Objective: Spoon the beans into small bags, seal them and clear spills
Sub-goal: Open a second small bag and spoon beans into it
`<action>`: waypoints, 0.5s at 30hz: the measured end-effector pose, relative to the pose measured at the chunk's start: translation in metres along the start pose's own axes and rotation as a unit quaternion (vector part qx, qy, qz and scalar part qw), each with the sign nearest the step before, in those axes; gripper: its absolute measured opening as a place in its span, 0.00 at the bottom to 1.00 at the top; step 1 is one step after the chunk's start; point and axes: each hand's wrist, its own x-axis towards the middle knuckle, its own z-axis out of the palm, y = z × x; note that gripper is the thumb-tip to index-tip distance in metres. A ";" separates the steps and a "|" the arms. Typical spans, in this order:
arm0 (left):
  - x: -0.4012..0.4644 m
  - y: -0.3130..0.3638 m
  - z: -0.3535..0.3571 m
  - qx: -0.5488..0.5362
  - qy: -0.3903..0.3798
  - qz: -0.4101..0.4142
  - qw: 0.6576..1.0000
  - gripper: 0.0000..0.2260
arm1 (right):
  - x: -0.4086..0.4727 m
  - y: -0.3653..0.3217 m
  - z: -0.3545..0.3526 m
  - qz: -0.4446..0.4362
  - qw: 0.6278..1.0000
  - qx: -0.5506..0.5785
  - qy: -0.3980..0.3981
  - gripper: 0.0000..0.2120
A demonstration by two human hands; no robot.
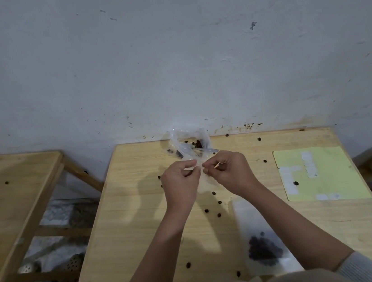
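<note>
Over the middle of the wooden table (129,219) my left hand (179,182) and my right hand (228,170) pinch the top edge of a small clear bag (206,184), fingertips almost touching. The bag hangs between them and looks empty. Behind my hands a large clear bag (189,144) holds dark beans and a spoon (205,150). A small frosted bag with beans in it (264,246) lies flat by my right forearm. Loose beans (214,204) are scattered over the table.
A pale yellow label sheet (319,174) lies at the table's right, one bean on it. A second wooden table (10,199) stands to the left across a gap. A white wall runs close behind both. Metal strainers (71,262) lie on the floor.
</note>
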 end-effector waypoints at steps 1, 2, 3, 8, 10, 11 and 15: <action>0.001 0.001 0.001 0.007 -0.002 0.008 1.000 0.07 | 0.001 0.001 -0.001 0.003 1.000 0.005 -0.002 0.08; 0.001 0.002 0.001 0.015 -0.003 0.015 1.000 0.07 | 0.001 0.001 -0.001 0.001 1.000 0.004 -0.003 0.09; 0.002 0.004 0.001 0.023 -0.005 0.021 0.999 0.07 | 0.001 0.001 -0.001 -0.007 1.000 -0.005 -0.003 0.08; 0.004 0.003 -0.002 0.084 -0.039 0.031 0.995 0.10 | 0.009 0.001 -0.009 -0.060 0.992 -0.106 0.016 0.08; 0.003 0.004 -0.003 0.093 -0.062 0.026 0.993 0.10 | 0.013 0.002 -0.015 -0.074 0.986 -0.151 0.009 0.09; 0.003 0.004 -0.003 0.098 -0.073 0.023 0.992 0.11 | 0.014 0.001 -0.016 -0.080 0.981 -0.175 -0.007 0.09; 0.006 0.008 -0.003 0.099 -0.106 0.024 0.989 0.12 | 0.013 -0.002 -0.014 -0.068 0.972 -0.209 -0.077 0.12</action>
